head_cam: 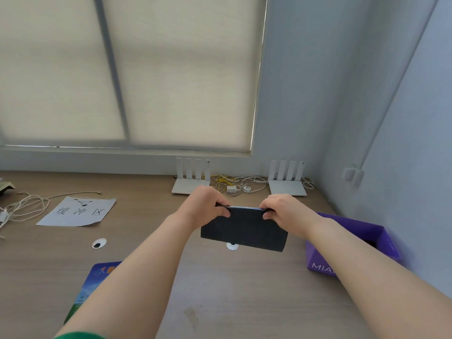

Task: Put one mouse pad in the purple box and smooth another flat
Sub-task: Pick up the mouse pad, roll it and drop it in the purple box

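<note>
A dark grey mouse pad [244, 231] hangs above the wooden desk [220, 289], held by its top edge. My left hand [206, 204] pinches the upper left corner and my right hand [283, 209] pinches the upper right corner. The pad droops toward me, its lower edge lifted off the desk. The open purple box [318, 255] sits on the desk to the right, partly behind my right forearm. A second mouse pad [90, 287], blue and green with a printed logo, lies flat at the lower left, partly covered by my left forearm.
Two white routers [190, 184] [287, 185] stand at the back of the desk with a tangle of cables and plugs [234, 184] between them. A paper sheet [78, 211] and loose white cords [24, 206] lie at the left. Two round grommets [99, 243] [232, 245] mark the desk.
</note>
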`<move>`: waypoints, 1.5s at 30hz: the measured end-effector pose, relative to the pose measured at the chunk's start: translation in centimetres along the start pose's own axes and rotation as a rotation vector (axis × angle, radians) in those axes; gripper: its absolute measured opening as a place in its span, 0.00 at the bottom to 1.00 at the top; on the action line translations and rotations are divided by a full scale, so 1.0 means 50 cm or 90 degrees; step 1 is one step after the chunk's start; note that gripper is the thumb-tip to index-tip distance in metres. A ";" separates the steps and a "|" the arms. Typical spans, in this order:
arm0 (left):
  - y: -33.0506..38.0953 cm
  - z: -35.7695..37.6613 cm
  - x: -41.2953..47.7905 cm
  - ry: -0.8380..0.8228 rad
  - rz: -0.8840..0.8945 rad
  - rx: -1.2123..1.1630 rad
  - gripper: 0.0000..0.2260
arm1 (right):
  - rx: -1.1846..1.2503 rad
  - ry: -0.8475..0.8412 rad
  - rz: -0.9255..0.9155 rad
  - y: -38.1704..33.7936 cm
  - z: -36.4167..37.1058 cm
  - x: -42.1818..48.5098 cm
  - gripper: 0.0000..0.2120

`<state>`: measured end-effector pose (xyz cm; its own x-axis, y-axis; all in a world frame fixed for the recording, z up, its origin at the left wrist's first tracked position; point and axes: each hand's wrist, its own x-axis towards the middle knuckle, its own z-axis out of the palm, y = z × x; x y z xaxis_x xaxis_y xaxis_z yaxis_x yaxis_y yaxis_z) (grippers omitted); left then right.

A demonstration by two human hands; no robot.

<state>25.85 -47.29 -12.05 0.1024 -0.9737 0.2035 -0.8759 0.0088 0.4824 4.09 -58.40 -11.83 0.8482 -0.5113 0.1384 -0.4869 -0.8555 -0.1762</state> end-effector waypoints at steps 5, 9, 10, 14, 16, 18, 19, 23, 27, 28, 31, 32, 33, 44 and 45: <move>-0.009 0.002 0.021 -0.012 0.038 0.002 0.07 | -0.029 -0.026 0.060 0.007 -0.012 -0.005 0.08; -0.011 0.007 0.037 -0.008 0.074 0.029 0.09 | -0.037 -0.014 0.097 0.014 -0.015 -0.015 0.09; -0.009 0.010 0.041 -0.009 0.083 0.034 0.09 | -0.037 -0.007 0.102 0.017 -0.015 -0.018 0.09; -0.001 0.024 0.055 -0.001 0.093 0.038 0.08 | -0.038 0.013 0.106 0.038 -0.014 -0.037 0.10; 0.010 0.038 0.063 -0.001 0.093 0.040 0.08 | -0.036 0.018 0.104 0.060 -0.016 -0.049 0.10; 0.029 0.057 0.074 0.000 0.093 0.042 0.08 | -0.037 0.022 0.104 0.091 -0.018 -0.064 0.10; 0.040 0.069 0.082 0.002 0.090 0.038 0.08 | -0.037 0.026 0.105 0.109 -0.019 -0.074 0.10; 0.109 0.127 0.123 0.007 0.090 0.043 0.08 | -0.029 0.022 0.120 0.197 -0.028 -0.121 0.11; 0.189 0.200 0.183 0.001 0.089 0.042 0.07 | -0.015 0.021 0.136 0.305 -0.049 -0.179 0.10; 0.210 0.218 0.197 -0.003 0.091 0.042 0.07 | -0.014 0.015 0.142 0.335 -0.051 -0.192 0.09; 0.302 0.303 0.271 -0.028 0.113 0.048 0.07 | -0.018 0.017 0.173 0.468 -0.059 -0.256 0.08; 0.313 0.314 0.282 -0.032 0.112 0.050 0.08 | -0.017 0.018 0.178 0.486 -0.060 -0.264 0.08; 0.315 0.319 0.287 -0.026 0.111 0.051 0.08 | -0.017 0.024 0.176 0.492 -0.062 -0.266 0.08; 0.445 0.516 0.460 -0.096 0.147 0.111 0.09 | -0.031 0.023 0.226 0.745 -0.041 -0.360 0.08; 0.448 0.529 0.473 -0.099 0.148 0.117 0.09 | -0.030 0.023 0.232 0.763 -0.033 -0.360 0.07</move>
<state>-3.84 -76.11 -18.95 -0.1707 -0.9737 0.1511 -0.9392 0.2072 0.2738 -30.11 -81.93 -19.43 0.6100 -0.7847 0.1097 -0.7651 -0.6194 -0.1761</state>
